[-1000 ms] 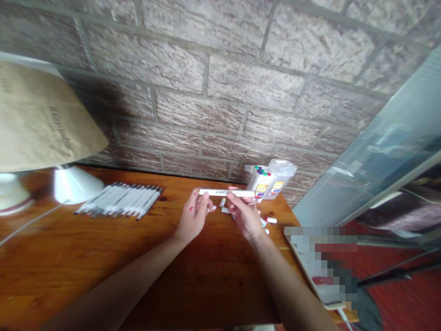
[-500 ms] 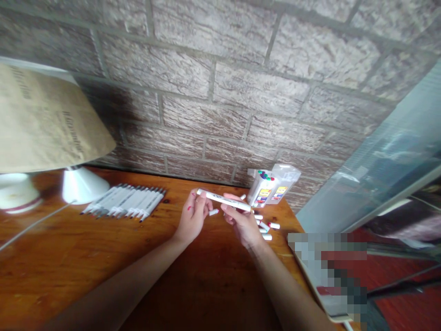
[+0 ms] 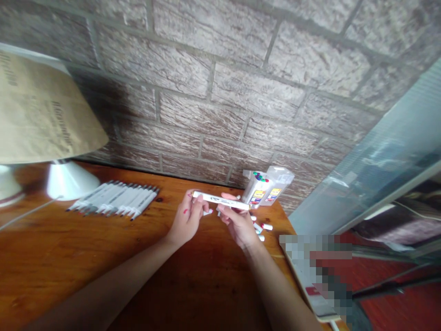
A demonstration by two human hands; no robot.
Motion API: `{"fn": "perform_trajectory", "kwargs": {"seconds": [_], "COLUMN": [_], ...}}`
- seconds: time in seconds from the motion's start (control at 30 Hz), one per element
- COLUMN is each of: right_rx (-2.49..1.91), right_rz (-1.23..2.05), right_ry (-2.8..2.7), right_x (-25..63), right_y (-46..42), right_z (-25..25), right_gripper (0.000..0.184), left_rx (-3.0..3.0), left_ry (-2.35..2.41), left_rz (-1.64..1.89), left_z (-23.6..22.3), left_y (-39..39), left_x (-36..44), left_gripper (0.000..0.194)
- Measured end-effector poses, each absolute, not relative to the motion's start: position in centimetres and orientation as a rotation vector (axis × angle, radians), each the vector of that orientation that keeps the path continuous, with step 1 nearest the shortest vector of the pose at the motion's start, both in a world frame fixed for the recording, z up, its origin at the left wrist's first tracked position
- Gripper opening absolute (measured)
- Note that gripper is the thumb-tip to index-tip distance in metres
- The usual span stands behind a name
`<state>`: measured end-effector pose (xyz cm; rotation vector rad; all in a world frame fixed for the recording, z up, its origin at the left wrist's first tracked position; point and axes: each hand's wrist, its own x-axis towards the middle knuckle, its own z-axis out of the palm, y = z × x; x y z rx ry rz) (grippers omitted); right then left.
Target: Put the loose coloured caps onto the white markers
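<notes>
Both my hands hold one white marker (image 3: 220, 201) level above the wooden table (image 3: 103, 257). My left hand (image 3: 188, 219) pinches its left end with thumb and fingers; red ink marks show on the fingers. My right hand (image 3: 237, 223) grips the marker's right half from below. Several loose white caps (image 3: 263, 226) lie on the table just right of my hands. A row of several white markers (image 3: 113, 204) lies side by side to the left.
A clear plastic marker case (image 3: 267, 186) with coloured caps stands against the brick wall. A white lamp base (image 3: 67, 180) with a paper shade (image 3: 37, 115) and a cord sits far left. A blurred flat object (image 3: 317, 271) lies at the table's right edge.
The marker tilted down to the right half a second ago and is nearly level again. Both hands stayed closed on it; the view shifted slightly.
</notes>
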<state>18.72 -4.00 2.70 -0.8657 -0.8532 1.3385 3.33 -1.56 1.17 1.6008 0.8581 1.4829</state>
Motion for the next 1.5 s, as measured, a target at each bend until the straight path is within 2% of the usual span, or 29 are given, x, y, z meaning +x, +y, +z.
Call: {"fn": "perform_trajectory", "kwargs": {"seconds": [0.13,0.37,0.67,0.93,1.1,1.5], "right_rx": [-0.905,-0.897,-0.737,-0.785,-0.838,-0.869], "right_rz": [1.33,1.323,1.391,1.336,1.32,1.33], "right_ry": [-0.86,-0.866,-0.692,-0.641,-0.725,-0.767], "right_x": [18.8,18.8,18.7,19.2,19.0,18.6], "right_y": [-3.9,-4.0,-3.9,-3.4,-3.5,-3.8], "right_z": [2.7,2.8,3.4,3.3,3.2,3.4], "right_gripper": [0.047,0.053,0.032,0.037,0.044,0.043], "left_rx": [1.604,1.608,1.762,2.056,2.037,2.024], "left_ry": [0.847,0.867,0.896,0.906,0.872,0.895], "left_rz": [1.483,1.467,1.422,1.372,1.263,1.273], "left_z": [1.1,0.9,0.5,-0.1,0.2,-0.7], "left_y": [-1.4,-1.3,-1.7,-1.6,-1.7,-1.5], "left_x": [3.4,3.1,3.0,3.2,3.2,3.3], "left_gripper": [0.029,0.03,0.025,0.022,0.024,0.023]}}
